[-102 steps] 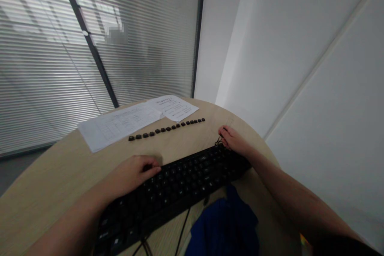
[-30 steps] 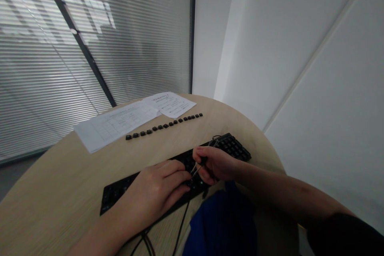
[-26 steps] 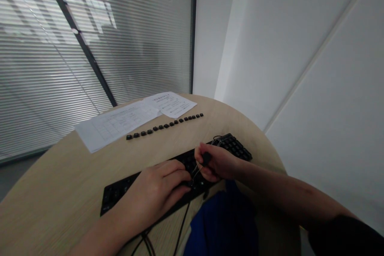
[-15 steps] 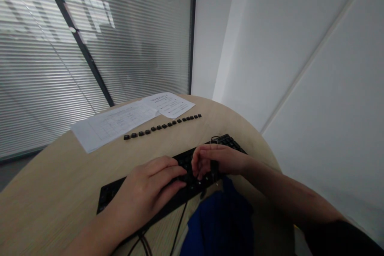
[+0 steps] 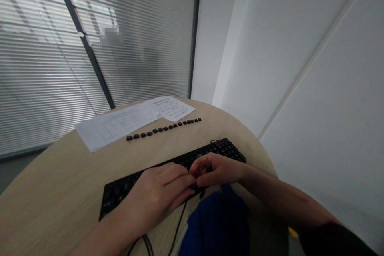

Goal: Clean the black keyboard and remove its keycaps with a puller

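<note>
A black keyboard (image 5: pixel 117 192) lies slanted on the round wooden table. My left hand (image 5: pixel 162 188) rests over its middle, fingers together and pointing right. My right hand (image 5: pixel 211 170) is curled over the keys just right of it, and the fingertips of both hands meet. What lies between the fingertips is too small and hidden to make out. A metal wire loop shows faintly at my right fingers. Beyond the keyboard, several loose black keycaps (image 5: pixel 165 129) stand in a slanting row.
Printed paper sheets (image 5: pixel 120 122) lie behind the keycap row, near the table's (image 5: pixel 75 176) far edge. Black cables (image 5: pixel 178 228) run down from the keyboard toward me. Blue cloth (image 5: pixel 217 224) shows at the near edge. Window blinds and a white wall (image 5: pixel 285 48) stand behind.
My right hand has lowered and its fingers have curled in. My left hand has shifted right, so the fingertips now meet. The camera view has shifted slightly.
</note>
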Action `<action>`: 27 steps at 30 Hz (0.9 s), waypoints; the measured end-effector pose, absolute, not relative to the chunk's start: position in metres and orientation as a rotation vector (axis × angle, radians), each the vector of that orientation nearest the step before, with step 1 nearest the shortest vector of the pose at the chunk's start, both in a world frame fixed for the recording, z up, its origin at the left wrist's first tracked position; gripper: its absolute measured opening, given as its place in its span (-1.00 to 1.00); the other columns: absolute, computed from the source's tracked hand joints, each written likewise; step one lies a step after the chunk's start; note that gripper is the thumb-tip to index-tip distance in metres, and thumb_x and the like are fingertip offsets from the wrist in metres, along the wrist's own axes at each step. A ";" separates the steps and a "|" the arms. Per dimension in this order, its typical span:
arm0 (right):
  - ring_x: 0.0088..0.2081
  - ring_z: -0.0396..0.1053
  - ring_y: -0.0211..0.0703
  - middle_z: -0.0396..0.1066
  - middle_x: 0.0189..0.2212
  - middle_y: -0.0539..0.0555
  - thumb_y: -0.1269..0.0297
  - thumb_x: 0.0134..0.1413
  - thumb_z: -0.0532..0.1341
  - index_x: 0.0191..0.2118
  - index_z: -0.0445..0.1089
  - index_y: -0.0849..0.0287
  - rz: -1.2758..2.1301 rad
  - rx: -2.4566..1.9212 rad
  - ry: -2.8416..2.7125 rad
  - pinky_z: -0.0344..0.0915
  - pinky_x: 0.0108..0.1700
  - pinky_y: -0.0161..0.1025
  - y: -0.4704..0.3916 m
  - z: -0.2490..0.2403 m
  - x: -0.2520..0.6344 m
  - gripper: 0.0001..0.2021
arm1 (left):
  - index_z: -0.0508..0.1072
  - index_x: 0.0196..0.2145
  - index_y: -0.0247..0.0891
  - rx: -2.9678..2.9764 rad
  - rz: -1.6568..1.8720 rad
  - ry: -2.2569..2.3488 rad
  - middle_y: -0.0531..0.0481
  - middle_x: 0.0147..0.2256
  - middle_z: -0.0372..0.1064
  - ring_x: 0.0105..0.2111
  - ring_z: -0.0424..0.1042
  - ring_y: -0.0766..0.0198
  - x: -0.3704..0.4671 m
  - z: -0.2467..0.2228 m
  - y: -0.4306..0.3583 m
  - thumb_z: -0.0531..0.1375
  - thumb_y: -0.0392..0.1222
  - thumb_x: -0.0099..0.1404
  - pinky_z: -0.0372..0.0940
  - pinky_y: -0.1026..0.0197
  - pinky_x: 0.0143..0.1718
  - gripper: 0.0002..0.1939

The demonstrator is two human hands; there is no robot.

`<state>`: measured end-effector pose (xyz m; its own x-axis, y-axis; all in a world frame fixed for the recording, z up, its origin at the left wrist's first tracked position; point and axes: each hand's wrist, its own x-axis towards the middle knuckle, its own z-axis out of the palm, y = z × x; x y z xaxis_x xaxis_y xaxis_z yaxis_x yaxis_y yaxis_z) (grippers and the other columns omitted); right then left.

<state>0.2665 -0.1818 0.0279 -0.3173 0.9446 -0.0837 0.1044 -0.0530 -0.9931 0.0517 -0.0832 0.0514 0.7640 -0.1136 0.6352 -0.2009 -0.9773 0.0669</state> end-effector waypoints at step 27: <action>-0.57 0.22 -0.32 0.39 -0.57 -0.03 0.37 0.15 0.21 -0.10 0.55 0.28 0.344 -2.134 -1.473 0.15 -0.48 -0.35 -0.005 -0.037 0.493 -0.75 | 0.55 -0.39 -0.19 2.698 1.190 0.815 0.02 -0.45 0.52 -0.45 0.46 0.25 -0.005 0.051 0.033 0.01 0.09 0.42 0.23 0.23 -0.38 -0.56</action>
